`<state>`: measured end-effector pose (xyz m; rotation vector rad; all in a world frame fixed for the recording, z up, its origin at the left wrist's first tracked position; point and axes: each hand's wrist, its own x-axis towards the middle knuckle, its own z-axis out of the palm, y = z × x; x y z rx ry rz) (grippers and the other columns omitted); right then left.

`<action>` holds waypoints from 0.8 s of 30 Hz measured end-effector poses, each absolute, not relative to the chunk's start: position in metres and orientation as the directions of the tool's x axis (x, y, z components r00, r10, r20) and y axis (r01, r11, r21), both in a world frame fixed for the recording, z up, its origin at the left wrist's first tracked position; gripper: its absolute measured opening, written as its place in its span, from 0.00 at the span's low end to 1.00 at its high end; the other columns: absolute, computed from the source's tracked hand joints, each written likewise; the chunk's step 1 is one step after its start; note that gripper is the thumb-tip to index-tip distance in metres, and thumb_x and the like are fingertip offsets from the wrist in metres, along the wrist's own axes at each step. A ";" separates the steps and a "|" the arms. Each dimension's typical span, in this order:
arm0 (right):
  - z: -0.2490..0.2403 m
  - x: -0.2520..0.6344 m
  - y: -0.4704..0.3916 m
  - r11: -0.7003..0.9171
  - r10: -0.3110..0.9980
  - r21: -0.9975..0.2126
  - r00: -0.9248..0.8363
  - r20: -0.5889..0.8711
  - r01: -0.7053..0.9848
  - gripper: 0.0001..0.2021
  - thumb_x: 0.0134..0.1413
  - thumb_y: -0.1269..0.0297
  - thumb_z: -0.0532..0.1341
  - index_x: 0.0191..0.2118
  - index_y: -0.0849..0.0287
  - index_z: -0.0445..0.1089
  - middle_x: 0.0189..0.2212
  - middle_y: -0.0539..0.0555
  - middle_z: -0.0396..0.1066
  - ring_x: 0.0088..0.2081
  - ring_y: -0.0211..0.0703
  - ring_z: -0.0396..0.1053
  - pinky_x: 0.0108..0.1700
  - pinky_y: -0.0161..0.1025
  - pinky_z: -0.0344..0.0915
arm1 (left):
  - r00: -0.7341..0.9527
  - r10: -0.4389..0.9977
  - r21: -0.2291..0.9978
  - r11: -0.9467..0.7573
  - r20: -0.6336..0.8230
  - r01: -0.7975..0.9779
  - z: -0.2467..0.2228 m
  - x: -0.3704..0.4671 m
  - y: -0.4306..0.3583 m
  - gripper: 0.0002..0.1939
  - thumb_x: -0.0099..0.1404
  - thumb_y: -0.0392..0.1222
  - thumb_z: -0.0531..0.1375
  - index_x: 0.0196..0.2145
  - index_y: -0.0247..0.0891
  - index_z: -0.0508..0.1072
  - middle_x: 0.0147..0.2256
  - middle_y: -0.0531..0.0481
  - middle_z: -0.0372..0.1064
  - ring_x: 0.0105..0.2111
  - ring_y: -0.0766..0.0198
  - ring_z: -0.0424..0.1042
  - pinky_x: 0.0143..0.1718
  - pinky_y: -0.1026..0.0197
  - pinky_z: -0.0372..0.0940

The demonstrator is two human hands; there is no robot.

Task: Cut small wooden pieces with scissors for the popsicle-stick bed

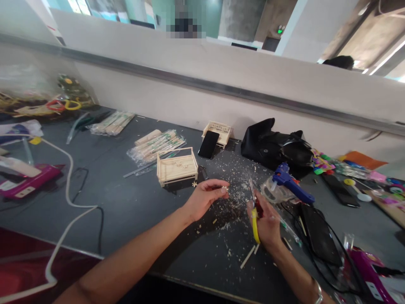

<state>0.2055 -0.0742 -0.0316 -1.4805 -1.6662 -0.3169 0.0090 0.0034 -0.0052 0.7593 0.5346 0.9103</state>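
Observation:
My left hand point(207, 197) pinches a small pale wooden flower-shaped piece point(225, 188) between thumb and fingertips. In my right hand point(267, 221) is a pair of scissors point(255, 223) with a yellow handle, its blades pointing up and away from me. A similar small flower piece point(194, 184) lies just beyond my left wrist. Behind it stands a miniature wooden bed-like frame point(177, 166) made of thin sticks, with small bits on its top. Pale clippings point(234, 207) are scattered over the dark table between and around my hands.
A blue glue gun point(292, 183) rests right of my right hand, near a black bag point(272, 145). A phone point(209, 144) leans on a small wooden bench point(224, 133). Wrapped stick bundles point(158, 145) lie back left. A white cable point(71, 185) crosses the left side.

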 end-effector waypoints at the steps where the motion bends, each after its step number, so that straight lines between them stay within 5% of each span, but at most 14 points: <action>1: -0.032 0.205 -0.074 0.272 0.686 -0.340 0.067 0.725 0.900 0.16 0.60 0.64 0.57 0.51 0.57 0.73 0.37 0.55 0.79 0.33 0.44 0.77 0.36 0.39 0.75 | 0.515 0.851 0.773 0.392 -0.100 -0.498 -0.005 0.009 0.004 0.15 0.44 0.42 0.76 0.31 0.37 0.82 0.24 0.52 0.75 0.27 0.66 0.74 0.35 0.61 0.69; 7: -0.032 0.205 -0.073 0.294 0.706 -0.337 0.034 0.707 0.894 0.17 0.59 0.66 0.56 0.52 0.58 0.72 0.31 0.53 0.78 0.29 0.42 0.74 0.32 0.37 0.73 | 0.487 0.871 0.755 0.359 -0.061 -0.549 -0.004 0.009 0.005 0.18 0.43 0.37 0.75 0.34 0.37 0.80 0.26 0.55 0.75 0.26 0.68 0.74 0.34 0.63 0.69; 11: -0.034 0.209 -0.070 0.275 0.709 -0.351 0.057 0.703 0.895 0.18 0.57 0.66 0.57 0.53 0.56 0.72 0.32 0.53 0.78 0.31 0.43 0.75 0.34 0.38 0.73 | 0.489 0.870 0.793 0.341 -0.063 -0.505 -0.004 0.009 0.004 0.14 0.42 0.40 0.76 0.27 0.35 0.78 0.24 0.53 0.74 0.25 0.67 0.74 0.34 0.63 0.69; 17: -0.039 0.212 -0.068 0.274 0.710 -0.333 0.044 0.703 0.902 0.19 0.55 0.68 0.56 0.52 0.57 0.73 0.32 0.53 0.78 0.32 0.44 0.75 0.34 0.39 0.74 | 0.435 0.900 0.858 0.239 -0.020 -0.454 0.004 0.007 0.007 0.14 0.45 0.43 0.73 0.31 0.37 0.80 0.24 0.52 0.75 0.25 0.66 0.73 0.33 0.61 0.69; 24: -0.043 0.214 -0.068 0.277 0.721 -0.324 0.027 0.693 0.904 0.18 0.56 0.67 0.56 0.50 0.58 0.74 0.33 0.54 0.78 0.34 0.45 0.76 0.37 0.39 0.74 | 0.152 0.973 0.981 -0.184 0.173 0.058 0.037 -0.044 0.040 0.10 0.55 0.43 0.64 0.35 0.38 0.79 0.26 0.51 0.75 0.27 0.63 0.73 0.33 0.60 0.69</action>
